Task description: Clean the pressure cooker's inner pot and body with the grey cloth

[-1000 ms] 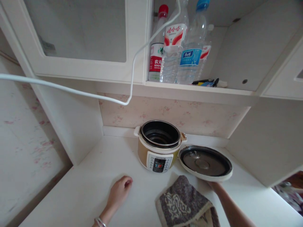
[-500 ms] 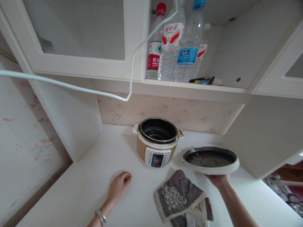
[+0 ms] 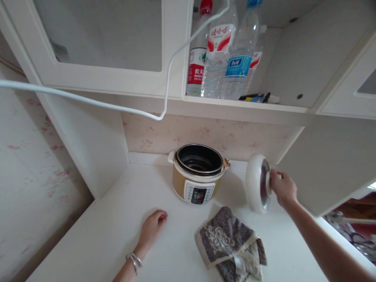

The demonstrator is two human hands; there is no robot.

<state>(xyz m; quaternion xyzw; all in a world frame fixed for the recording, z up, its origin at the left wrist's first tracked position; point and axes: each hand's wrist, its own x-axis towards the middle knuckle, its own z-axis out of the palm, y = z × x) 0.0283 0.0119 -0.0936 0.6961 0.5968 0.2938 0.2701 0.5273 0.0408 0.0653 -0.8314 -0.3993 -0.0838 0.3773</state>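
Note:
A white pressure cooker lid (image 3: 252, 184) is tilted on its edge above the counter, its outer face turned right. My right hand (image 3: 284, 187) grips the lid's handle. To the left stands an electric pressure cooker (image 3: 178, 181) with a gold body and a front control panel, lidless, its dark inner pot (image 3: 199, 158) in place. My left hand (image 3: 153, 226), with a bracelet at the wrist, is loosely curled at the counter in front of the cooker; whether anything is inside its fingers is hidden. A crumpled grey-brown towel (image 3: 225, 239) lies between my hands.
The white counter (image 3: 96, 239) runs between side panels. Overhead, an open cabinet shelf (image 3: 246, 102) holds several plastic bottles (image 3: 216, 66) and small items. A white cable (image 3: 117, 108) hangs across the view at upper left.
My right hand has turned the lid from lying level, underside up, to standing nearly upright, and it now shows its outer side. My left hand has barely moved.

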